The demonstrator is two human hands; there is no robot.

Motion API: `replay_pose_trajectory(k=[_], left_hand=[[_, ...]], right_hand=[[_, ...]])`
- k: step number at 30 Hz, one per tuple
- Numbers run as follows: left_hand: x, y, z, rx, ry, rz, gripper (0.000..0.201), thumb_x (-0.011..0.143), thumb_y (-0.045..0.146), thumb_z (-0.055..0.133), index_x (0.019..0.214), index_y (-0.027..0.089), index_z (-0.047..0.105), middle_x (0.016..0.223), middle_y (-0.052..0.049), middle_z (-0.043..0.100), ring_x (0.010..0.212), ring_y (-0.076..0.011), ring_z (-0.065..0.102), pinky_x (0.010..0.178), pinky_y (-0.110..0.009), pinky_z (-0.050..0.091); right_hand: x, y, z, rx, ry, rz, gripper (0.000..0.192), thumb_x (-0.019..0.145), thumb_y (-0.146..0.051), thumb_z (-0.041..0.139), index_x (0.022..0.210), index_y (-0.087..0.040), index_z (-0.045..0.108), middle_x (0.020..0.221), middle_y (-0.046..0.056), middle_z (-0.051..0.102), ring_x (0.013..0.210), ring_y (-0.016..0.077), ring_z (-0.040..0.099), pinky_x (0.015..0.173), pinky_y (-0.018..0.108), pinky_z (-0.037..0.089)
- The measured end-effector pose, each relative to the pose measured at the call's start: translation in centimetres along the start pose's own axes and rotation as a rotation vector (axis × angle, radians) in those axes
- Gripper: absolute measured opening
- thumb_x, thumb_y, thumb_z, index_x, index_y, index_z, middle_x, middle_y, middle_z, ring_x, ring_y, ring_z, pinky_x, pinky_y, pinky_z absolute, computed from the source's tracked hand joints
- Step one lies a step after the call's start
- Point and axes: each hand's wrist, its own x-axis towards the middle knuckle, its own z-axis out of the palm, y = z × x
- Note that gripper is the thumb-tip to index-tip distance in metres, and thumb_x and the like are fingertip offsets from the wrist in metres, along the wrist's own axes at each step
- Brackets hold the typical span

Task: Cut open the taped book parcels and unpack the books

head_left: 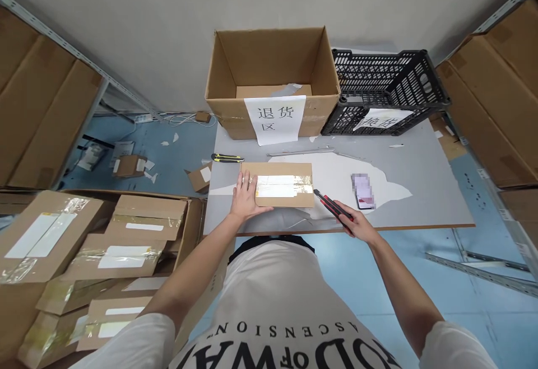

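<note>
The small cardboard box (286, 184) lies flat on the table (437, 201) in front of you, between your hands, with a taped white label (273, 190) on its upper face. Your left hand (245, 198) rests on its left end, fingers spread and palm down. Your right hand (355, 224) is wrapped around a red-and-black utility knife (334, 206), its tip pointing at the box's right edge; whether it touches, you cannot tell from here. Just beyond your left hand lies a yellow-and-black cutter (227, 158). Near your right hand, on its far side, a phone (363, 191) lies on white paper (332, 173). Farther out, past both hands, stands a large carton (229, 120) with a paper sign (275, 120) on its front; a black crate (351, 121) stands to its right. Left of your left forearm, taped parcels (121, 254) are heaped in a big carton (191, 229).
</note>
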Motion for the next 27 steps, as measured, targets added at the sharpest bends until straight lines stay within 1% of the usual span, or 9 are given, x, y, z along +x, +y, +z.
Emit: replay_pose_trajectory(k=[5,9,14,17,20,22,24,26,27], left_hand=[[-0.1,0.0,0.1,-0.029,0.010,0.005,0.119,0.051,0.080,0.058,0.141,0.010,0.025,0.150,-0.022,0.016,0.139,-0.0393,0.004,0.103,-0.054,0.027],[-0.1,0.0,-0.1,-0.031,-0.015,0.006,0.120,0.050,0.079,0.060,0.142,0.011,0.025,0.151,-0.020,0.014,0.139,-0.0396,0.004,0.103,-0.055,0.027],[-0.1,0.2,-0.3,-0.022,-0.039,-0.011,0.116,0.054,0.077,0.060,0.143,0.011,0.025,0.152,-0.019,0.012,0.139,-0.0395,0.003,0.102,-0.056,0.028],[-0.1,0.3,-0.4,-0.020,-0.047,-0.023,0.115,0.055,0.076,0.059,0.144,0.012,0.024,0.152,-0.019,0.011,0.139,-0.0402,0.003,0.101,-0.060,0.026],[-0.3,0.2,-0.4,-0.028,-0.049,-0.019,0.115,0.055,0.076,0.060,0.144,0.013,0.023,0.152,-0.020,0.011,0.139,-0.0414,0.002,0.101,-0.063,0.024],[-0.3,0.1,-0.4,-0.039,-0.050,-0.013,0.116,0.055,0.075,0.061,0.145,0.013,0.022,0.152,-0.021,0.011,0.138,-0.0417,0.003,0.101,-0.064,0.022],[-0.4,-0.2,-0.5,-0.057,-0.049,-0.005,0.115,0.056,0.074,0.061,0.145,0.014,0.021,0.152,-0.021,0.009,0.139,-0.0413,0.003,0.101,-0.064,0.022],[-0.6,-0.3,-0.6,-0.075,-0.037,0.002,0.113,0.057,0.074,0.060,0.145,0.014,0.020,0.152,-0.021,0.009,0.139,-0.0406,0.004,0.101,-0.065,0.021],[-0.8,-0.4,-0.6,-0.079,-0.026,0.006,0.111,0.059,0.073,0.060,0.145,0.014,0.021,0.152,-0.021,0.010,0.139,-0.0402,0.004,0.101,-0.065,0.020]], right_hand=[[-1.0,1.7,0.9,0.128,-0.002,0.026,0.068,0.082,-0.052,0.052,0.142,-0.025,0.033,0.069,-0.002,0.054,0.038,0.0058,0.037,0.034,0.021,0.029],[-1.9,2.2,0.8,0.133,-0.012,0.048,0.067,0.082,-0.052,0.053,0.141,-0.027,0.034,0.072,-0.001,0.055,0.037,0.0052,0.038,0.032,0.020,0.026],[-3.2,2.4,0.5,0.114,-0.015,0.072,0.065,0.082,-0.052,0.054,0.139,-0.026,0.037,0.073,0.000,0.056,0.036,0.0044,0.038,0.032,0.020,0.025],[-3.6,2.6,0.7,0.132,0.047,0.053,0.067,0.081,-0.052,0.055,0.140,-0.026,0.036,0.075,0.000,0.057,0.036,0.0045,0.038,0.032,0.020,0.026],[-3.2,2.6,1.2,0.152,0.124,0.010,0.069,0.080,-0.053,0.055,0.140,-0.024,0.034,0.078,0.002,0.061,0.037,0.0055,0.041,0.031,0.020,0.029],[-2.6,2.5,1.6,0.156,0.171,-0.028,0.072,0.080,-0.054,0.055,0.141,-0.024,0.031,0.082,0.003,0.063,0.038,0.0065,0.043,0.031,0.021,0.032],[-1.8,2.1,2.2,0.150,0.223,-0.075,0.075,0.080,-0.054,0.054,0.143,-0.025,0.025,0.086,0.005,0.064,0.040,0.0078,0.047,0.032,0.022,0.036],[-0.9,1.4,2.8,0.129,0.286,-0.119,0.078,0.080,-0.054,0.053,0.145,-0.026,0.020,0.091,0.006,0.065,0.043,0.0091,0.050,0.034,0.023,0.040],[-0.4,0.9,3.3,0.113,0.320,-0.139,0.078,0.081,-0.055,0.052,0.144,-0.025,0.020,0.093,0.007,0.065,0.045,0.0097,0.052,0.035,0.024,0.041]])
